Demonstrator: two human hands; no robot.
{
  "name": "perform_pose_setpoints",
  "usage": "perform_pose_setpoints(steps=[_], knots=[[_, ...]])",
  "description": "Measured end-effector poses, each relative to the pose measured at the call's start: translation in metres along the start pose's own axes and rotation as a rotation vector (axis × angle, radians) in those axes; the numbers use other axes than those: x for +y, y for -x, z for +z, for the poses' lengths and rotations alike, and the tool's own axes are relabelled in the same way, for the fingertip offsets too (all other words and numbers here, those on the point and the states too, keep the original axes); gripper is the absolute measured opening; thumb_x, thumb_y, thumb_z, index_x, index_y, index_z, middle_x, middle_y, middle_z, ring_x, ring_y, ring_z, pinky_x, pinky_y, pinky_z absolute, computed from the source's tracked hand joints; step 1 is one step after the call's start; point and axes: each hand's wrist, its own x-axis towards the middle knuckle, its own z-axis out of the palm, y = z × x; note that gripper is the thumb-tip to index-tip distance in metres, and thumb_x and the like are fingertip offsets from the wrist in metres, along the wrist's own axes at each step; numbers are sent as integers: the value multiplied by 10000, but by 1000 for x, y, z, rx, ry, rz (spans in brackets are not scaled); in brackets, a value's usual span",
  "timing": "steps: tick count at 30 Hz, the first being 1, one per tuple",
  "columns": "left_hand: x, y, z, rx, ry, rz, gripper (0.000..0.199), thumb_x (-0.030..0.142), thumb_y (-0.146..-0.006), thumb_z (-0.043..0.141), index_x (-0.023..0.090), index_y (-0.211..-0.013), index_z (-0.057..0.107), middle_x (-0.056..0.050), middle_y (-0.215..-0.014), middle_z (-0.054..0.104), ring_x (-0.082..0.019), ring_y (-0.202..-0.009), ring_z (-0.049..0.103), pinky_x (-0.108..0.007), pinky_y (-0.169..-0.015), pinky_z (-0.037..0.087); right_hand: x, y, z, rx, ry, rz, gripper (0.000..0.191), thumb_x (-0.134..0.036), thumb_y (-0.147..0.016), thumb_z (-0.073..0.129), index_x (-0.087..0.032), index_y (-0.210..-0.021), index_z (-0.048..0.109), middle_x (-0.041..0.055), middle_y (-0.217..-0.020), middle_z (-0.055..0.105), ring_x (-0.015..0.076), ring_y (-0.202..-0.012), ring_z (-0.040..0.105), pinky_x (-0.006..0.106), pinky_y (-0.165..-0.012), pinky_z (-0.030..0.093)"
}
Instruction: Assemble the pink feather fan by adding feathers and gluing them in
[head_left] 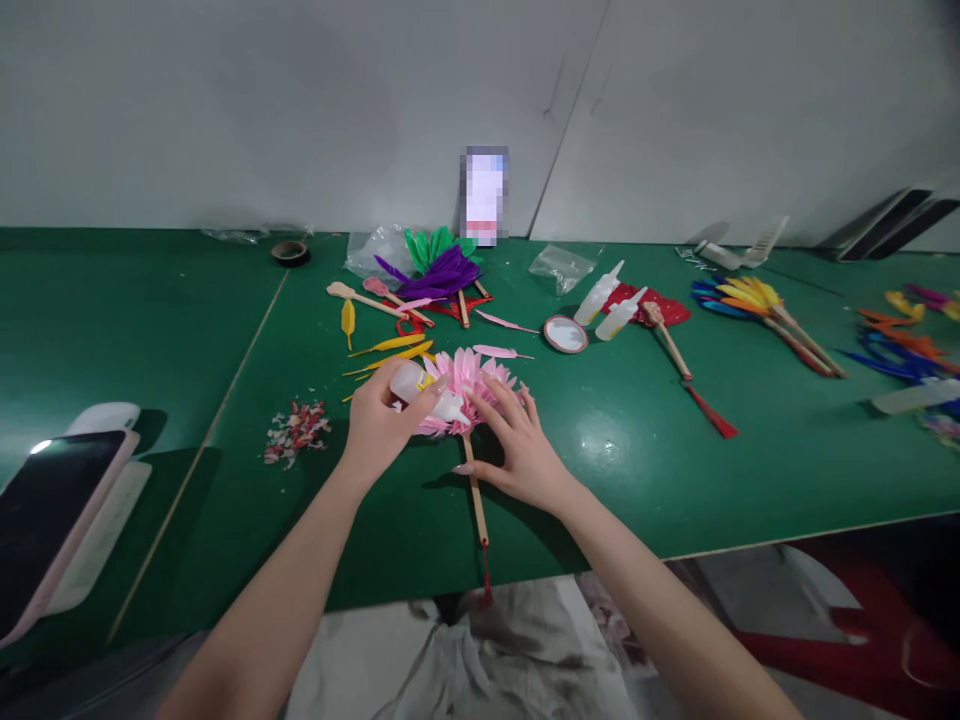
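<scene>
A pink feather fan [466, 372] lies on the green table, its wooden handle pointing toward me and ending in a red tassel. My left hand [382, 415] is closed around a small squeeze bottle [429, 393], whose nozzle points down right at the fan's lower middle. My right hand [521, 440] rests over the right part of the fan with its fingers spread, the thumb across the top of the handle. Whether the nozzle touches the feathers is too small to tell.
Purple feathers [442, 280], yellow feathers [348, 325] and a round dish [565, 334] lie beyond the fan. Two upright-leaning bottles stand near a red fan [667, 340]. Scraps [296, 433] and a phone [56, 520] are left; a lit phone [484, 195] leans on the wall.
</scene>
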Motion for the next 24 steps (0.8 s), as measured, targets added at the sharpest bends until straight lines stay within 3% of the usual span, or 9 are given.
perform_pose_setpoints(steps=[6,18,24], knots=[[-1,0,6,-82,-6,26,218,378,-718,673,186,-778,588,7,-689,553,-112,-563,498,-211,-492,405,4,1,-1,37,-4,43,874,-678,-756,511,-194,-1433,245,144,-1504,213,266,-1395,155,511,-1116,95],[8,3,5,-183,-226,127,249,417,-721,659,189,-735,562,33,-605,541,-106,-513,468,-205,-478,368,3,0,-1,10,52,2,803,-686,-776,470,-188,-1393,346,145,-1498,231,268,-1390,177,515,-1116,84],[10,2,5,-160,-239,191,222,379,-721,660,184,-713,552,34,-607,547,-107,-538,480,-205,-513,381,4,1,0,17,63,-8,795,-679,-781,472,-187,-1393,347,145,-1498,232,264,-1391,175,515,-1113,91]])
